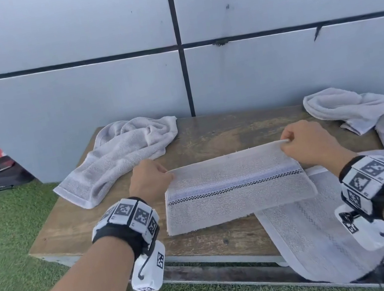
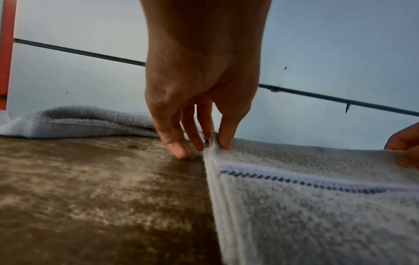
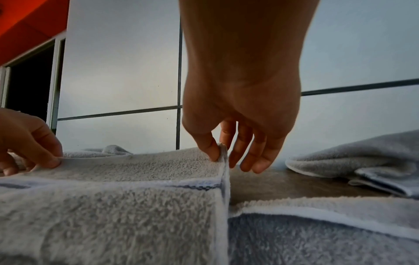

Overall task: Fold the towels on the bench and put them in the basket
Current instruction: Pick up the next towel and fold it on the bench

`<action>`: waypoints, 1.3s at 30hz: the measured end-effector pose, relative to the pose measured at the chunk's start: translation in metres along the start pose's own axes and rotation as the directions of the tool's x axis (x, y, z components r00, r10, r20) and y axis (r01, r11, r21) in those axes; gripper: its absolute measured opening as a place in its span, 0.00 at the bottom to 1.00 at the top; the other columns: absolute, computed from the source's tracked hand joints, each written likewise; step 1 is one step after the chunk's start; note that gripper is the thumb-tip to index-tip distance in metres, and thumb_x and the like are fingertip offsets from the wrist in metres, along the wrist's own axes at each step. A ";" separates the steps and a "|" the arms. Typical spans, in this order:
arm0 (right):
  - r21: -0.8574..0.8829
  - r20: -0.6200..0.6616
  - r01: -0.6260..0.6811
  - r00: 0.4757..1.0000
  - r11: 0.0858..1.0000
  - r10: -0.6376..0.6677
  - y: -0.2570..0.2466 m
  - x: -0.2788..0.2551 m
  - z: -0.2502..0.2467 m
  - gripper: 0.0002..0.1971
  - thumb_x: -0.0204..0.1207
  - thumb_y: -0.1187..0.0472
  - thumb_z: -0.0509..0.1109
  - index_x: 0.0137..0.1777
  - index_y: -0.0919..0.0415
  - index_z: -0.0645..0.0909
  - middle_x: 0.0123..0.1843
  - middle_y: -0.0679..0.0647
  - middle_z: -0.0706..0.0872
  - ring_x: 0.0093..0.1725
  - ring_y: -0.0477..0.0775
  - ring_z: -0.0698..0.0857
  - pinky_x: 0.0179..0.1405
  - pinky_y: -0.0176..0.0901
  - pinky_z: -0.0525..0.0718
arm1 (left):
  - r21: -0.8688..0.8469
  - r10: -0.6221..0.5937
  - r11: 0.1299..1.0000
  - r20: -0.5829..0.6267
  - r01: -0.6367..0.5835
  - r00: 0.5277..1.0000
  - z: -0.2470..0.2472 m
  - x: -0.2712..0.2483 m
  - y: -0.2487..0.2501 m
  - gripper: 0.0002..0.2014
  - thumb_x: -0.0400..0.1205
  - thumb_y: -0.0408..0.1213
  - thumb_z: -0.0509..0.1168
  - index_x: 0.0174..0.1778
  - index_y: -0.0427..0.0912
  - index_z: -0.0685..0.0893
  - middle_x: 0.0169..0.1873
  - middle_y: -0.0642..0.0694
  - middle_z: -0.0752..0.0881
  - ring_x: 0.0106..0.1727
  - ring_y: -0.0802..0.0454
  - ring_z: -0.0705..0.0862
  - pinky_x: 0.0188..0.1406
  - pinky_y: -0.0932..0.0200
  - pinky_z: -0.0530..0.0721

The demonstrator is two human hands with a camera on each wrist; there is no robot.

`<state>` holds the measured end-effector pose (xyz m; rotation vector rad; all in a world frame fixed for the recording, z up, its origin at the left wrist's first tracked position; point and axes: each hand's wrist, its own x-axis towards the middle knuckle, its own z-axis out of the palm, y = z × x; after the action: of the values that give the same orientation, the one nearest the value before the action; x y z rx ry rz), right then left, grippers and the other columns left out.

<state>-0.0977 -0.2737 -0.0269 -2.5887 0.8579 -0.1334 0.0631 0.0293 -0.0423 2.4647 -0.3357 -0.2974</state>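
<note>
A grey towel (image 1: 237, 188) with a blue band and a dark checked stripe lies folded in the middle of the wooden bench (image 1: 76, 224). My left hand (image 1: 151, 180) pinches its far left corner (image 2: 213, 143) between thumb and fingers. At the far right corner (image 3: 223, 152) my right hand (image 1: 308, 142) pinches the edge, lifted slightly off the bench. Each hand shows in the other's wrist view, my right hand (image 2: 406, 148) and my left hand (image 3: 29, 141). No basket is in view.
A crumpled grey towel (image 1: 121, 155) lies at the bench's back left, another (image 1: 370, 114) at the back right. A further towel (image 1: 316, 231) hangs over the front edge under my right wrist. A grey panelled wall stands behind. A dark case (image 1: 1, 174) sits on the grass.
</note>
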 end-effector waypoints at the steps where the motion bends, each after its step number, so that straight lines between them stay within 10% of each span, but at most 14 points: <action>1: -0.003 0.024 -0.014 1.000 1.000 0.014 0.000 0.003 0.005 0.06 0.69 0.59 0.67 0.33 0.50 0.83 0.38 0.48 0.88 0.41 0.57 0.85 0.45 0.50 0.86 | 0.011 -0.002 1.000 0.006 0.002 1.000 0.003 0.002 -0.001 0.12 0.76 0.37 0.75 0.28 0.39 0.87 0.32 0.50 0.88 0.32 0.52 0.83 0.34 0.58 0.83; 7: -0.048 0.095 -0.031 0.995 0.998 0.036 0.004 0.017 0.017 0.07 0.71 0.60 0.68 0.40 0.45 0.82 0.49 0.50 0.86 0.51 0.58 0.84 0.52 0.50 0.85 | 0.031 -0.035 0.999 0.028 0.034 0.999 0.005 0.013 0.000 0.07 0.74 0.39 0.77 0.31 0.46 0.89 0.35 0.52 0.88 0.37 0.55 0.85 0.32 0.61 0.78; 15: -0.089 0.082 -0.058 0.995 0.994 0.065 0.000 0.020 0.015 0.05 0.70 0.56 0.68 0.38 0.43 0.81 0.48 0.49 0.87 0.51 0.61 0.85 0.52 0.52 0.84 | -0.010 -0.088 0.996 0.051 0.089 0.995 0.000 0.018 -0.002 0.11 0.72 0.31 0.76 0.39 0.24 0.87 0.32 0.45 0.83 0.33 0.49 0.79 0.29 0.59 0.77; 26: -0.152 0.013 -0.057 0.998 0.987 0.060 -0.006 0.010 0.018 0.04 0.76 0.58 0.66 0.43 0.47 0.80 0.49 0.53 0.84 0.47 0.60 0.81 0.48 0.50 0.79 | 0.110 0.044 0.993 0.021 -0.047 0.999 0.000 0.006 -0.002 0.05 0.77 0.35 0.74 0.37 0.37 0.88 0.37 0.47 0.88 0.36 0.55 0.83 0.31 0.64 0.78; 30: -0.077 -0.082 0.023 0.996 0.997 -0.030 -0.011 0.005 0.002 0.04 0.74 0.57 0.66 0.43 0.45 0.78 0.47 0.49 0.83 0.45 0.58 0.80 0.46 0.50 0.80 | 0.090 0.092 0.992 -0.055 -0.087 0.994 -0.015 0.005 0.007 0.07 0.74 0.31 0.68 0.35 0.29 0.85 0.33 0.41 0.83 0.34 0.47 0.78 0.35 0.48 0.84; 39: 0.005 -0.412 0.237 0.886 0.971 -0.214 -0.037 -0.018 -0.052 0.05 0.79 0.56 0.66 0.53 0.50 0.77 0.40 0.53 0.87 0.45 0.64 0.84 0.46 0.57 0.84 | 0.020 0.345 0.926 -0.445 -0.376 0.827 -0.064 -0.014 0.019 0.04 0.80 0.35 0.67 0.48 0.48 0.82 0.42 0.52 0.81 0.42 0.51 0.80 0.41 0.57 0.76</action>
<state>-0.1025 -0.2544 0.0367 -2.6406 0.6648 -0.7810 0.0651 0.0548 0.0206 2.2542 -0.5699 0.4038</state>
